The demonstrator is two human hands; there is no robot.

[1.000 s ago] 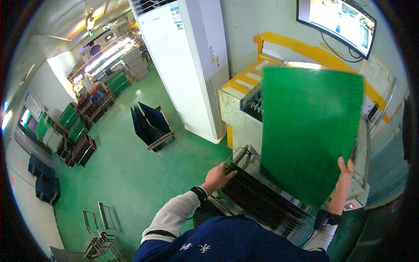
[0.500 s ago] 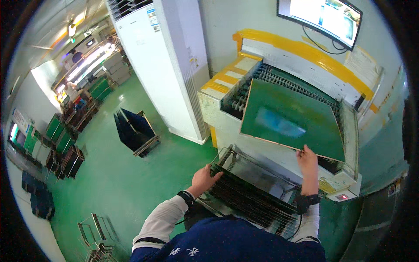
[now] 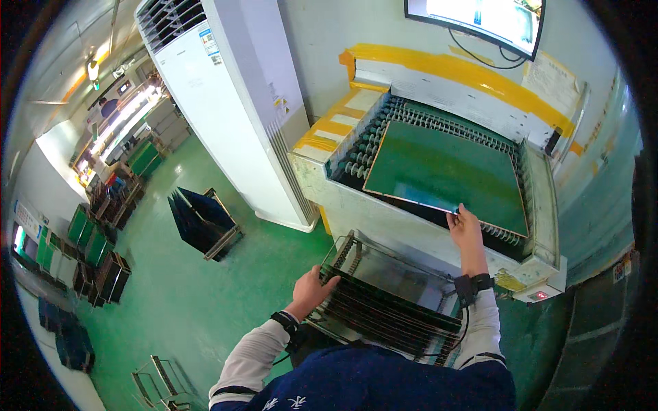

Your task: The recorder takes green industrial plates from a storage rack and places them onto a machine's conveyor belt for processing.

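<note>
A large green panel lies on the rollers of a white machine, slightly askew, its near edge toward me. My right hand pinches that near edge between thumb and fingers, right of its middle. Below the machine stands a metal rack holding several thin dark panels on edge, packed side by side. At the rack's left end, my left hand is closed on the corner of a dark panel, thumb on the near side; its other fingers are partly hidden.
The roller machine has yellow tape along its rim. A tall white air conditioner stands left of it. On the green floor are a rack with dark panels and a bare metal rack. A screen hangs above.
The green panel has shifted farther back onto the rollers, with my right hand following at its near edge. My left hand stays at the rack. The whole view has swung slightly.
</note>
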